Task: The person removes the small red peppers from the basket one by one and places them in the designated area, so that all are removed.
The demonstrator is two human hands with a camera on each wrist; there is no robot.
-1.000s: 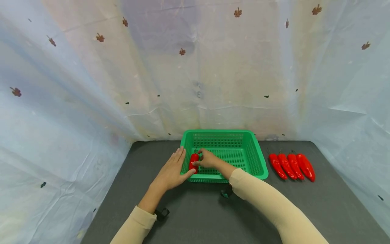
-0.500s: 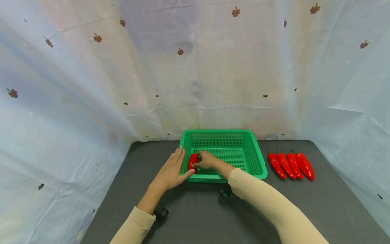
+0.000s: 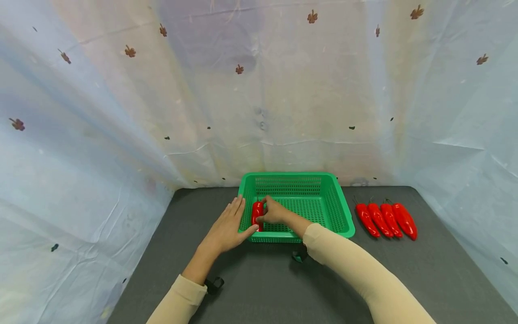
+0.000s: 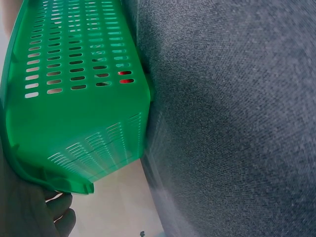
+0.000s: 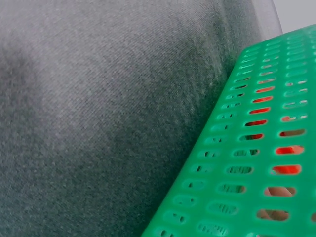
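A green slotted plastic basket [image 3: 292,174] stands on the dark table. Against its left inner wall lies a glossy red chili pepper [image 3: 257,211], stem toward the back. My right hand [image 3: 277,213] reaches in over the front rim and holds the pepper between thumb and fingers. My left hand [image 3: 226,229] rests on the basket's left rim, fingers straight and the thumb at the front corner. In the left wrist view, fingers [image 4: 64,217] show past the rim below the basket wall [image 4: 94,113]. Through the slots in the right wrist view, red pepper [image 5: 286,169] is partly visible.
Several more red chili peppers [image 3: 380,219] lie side by side on the table to the right of the basket. A pale plastic sheet [image 3: 299,103] hangs behind and at both sides of the grey table [image 3: 259,283].
Under my right hand the chili pepper in the basket has turned and shifted slightly. Both hands stay almost in place, and the row of peppers at the right is unmoved.
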